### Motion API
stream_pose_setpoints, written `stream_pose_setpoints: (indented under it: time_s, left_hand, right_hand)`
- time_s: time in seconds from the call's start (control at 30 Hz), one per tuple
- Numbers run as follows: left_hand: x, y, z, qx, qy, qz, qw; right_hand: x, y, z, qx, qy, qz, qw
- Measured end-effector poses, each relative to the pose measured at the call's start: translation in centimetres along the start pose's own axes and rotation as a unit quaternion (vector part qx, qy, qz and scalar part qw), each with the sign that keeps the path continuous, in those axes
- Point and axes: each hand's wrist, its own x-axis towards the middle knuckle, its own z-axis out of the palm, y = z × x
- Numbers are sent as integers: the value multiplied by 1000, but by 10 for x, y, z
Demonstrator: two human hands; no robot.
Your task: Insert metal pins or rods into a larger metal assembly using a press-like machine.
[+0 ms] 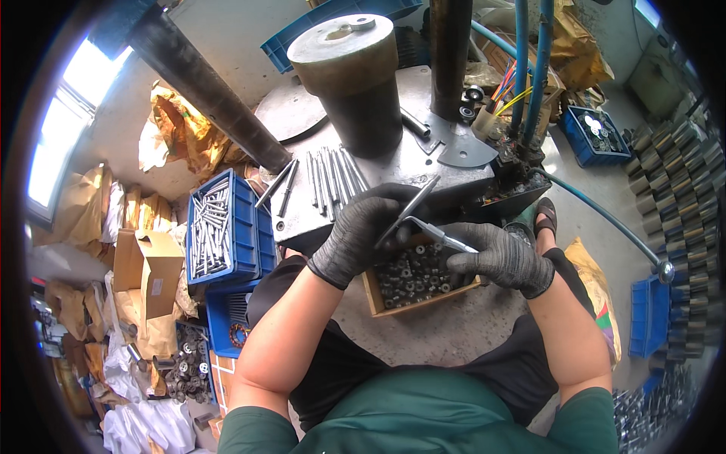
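Status, work in progress: one metal rod (417,200) is out in the hands, w/ a slim silver tool (446,238) brought up to it. Judged from this, the step on this pc. is under way, not complete. A row of loose rods (336,180) lies on the counter (416,170), and two more rods (288,189) lie apart, to the L of the row. A blue bin (246,236), L of the counter, holds a large qty. of similar rods (210,231). Which lots are done and which are left can't be told; no visible mark separates them.

Rod, pos.: in the air, tilted, upper end leaning R and away from the body, near the counter's front edge and above a wooden box (371,293) of small metal parts (408,281).

Rod, appearance: straight, slim, grey, w/ a dull sheen; upper end seems to taper. Mid-length is partly covered by the glove; surface detail is too small to read.

Grip, L hand (354,236): gloved, fingers closed around the rod. Grip, R hand (499,257): gloved, thumb and fingers pinched on the tool, bent tip pointing at the rod. Tip-to-rod contact: very close; touching or apart, can't tell. Tool type: n/a from this view.
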Motion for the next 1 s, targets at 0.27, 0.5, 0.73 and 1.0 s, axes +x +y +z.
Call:
stream_pose_setpoints:
  time_s: [0.27, 0.5, 0.73, 1.0]
  left_hand:
    - [-17, 35, -35, 320, 171, 129, 923]
    - [-17, 51, -139, 692, 363, 164, 602]
    - [-16, 49, -134, 759, 352, 105, 538]
    - [-10, 52, -122, 777, 369, 127, 493]
  right_hand:
    - [-1, 9, -2, 20, 123, -107, 986]
    - [4, 16, -5, 23, 156, -160, 975]
    - [10, 22, -4, 22, 158, -162, 974]
    - [19, 33, 8, -130, 272, -197, 933]
